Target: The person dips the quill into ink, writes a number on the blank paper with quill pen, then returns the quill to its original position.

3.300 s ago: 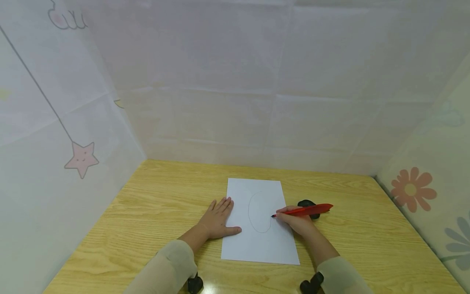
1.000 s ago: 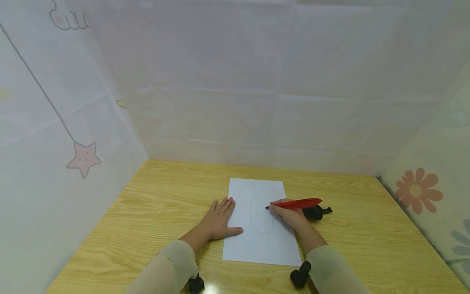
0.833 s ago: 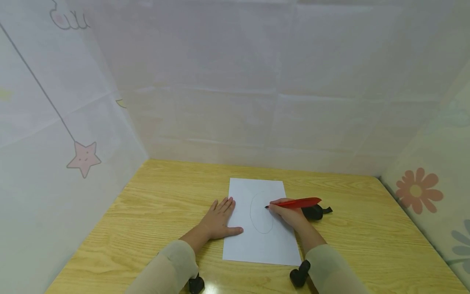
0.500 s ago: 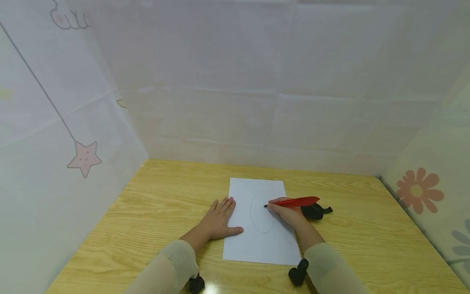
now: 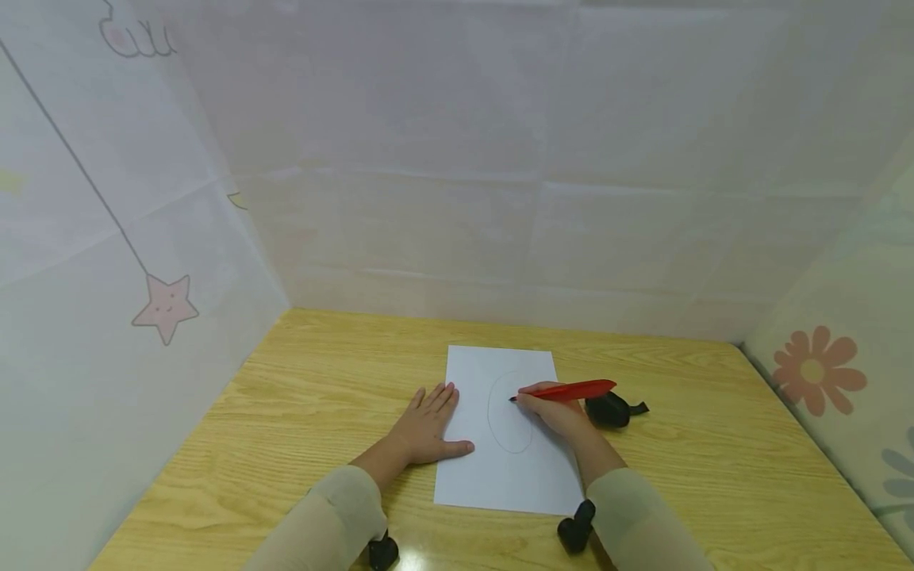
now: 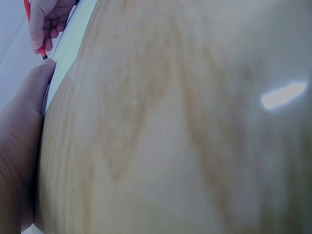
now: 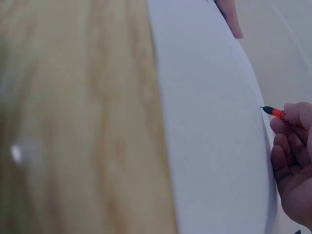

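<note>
My left hand (image 5: 423, 432) lies flat with spread fingers across the left edge of a white sheet of paper (image 5: 500, 484). On the sheet is a thin oval outline (image 5: 489, 412), its right side partly hidden by my right hand (image 5: 557, 412). That hand pinches a red feather-shaped pen (image 5: 574, 390) between thumb and fingers, its dark tip inside the oval. In the right wrist view the black tip of the pen (image 7: 274, 112) points at the paper (image 7: 209, 126). The left wrist view shows my left thumb (image 6: 36, 83) at the sheet's edge.
A wood-grain table (image 5: 343, 357) carries the paper. A black rounded object (image 5: 608, 410) shows beside my right wrist, and smaller black pieces (image 5: 574, 527) sit by both sleeves. Pale printed cloth walls (image 5: 428, 198) surround the table on three sides.
From the oval's right side, the pen in my right hand has moved left and away from me, into its interior. My left hand has stayed on the paper.
</note>
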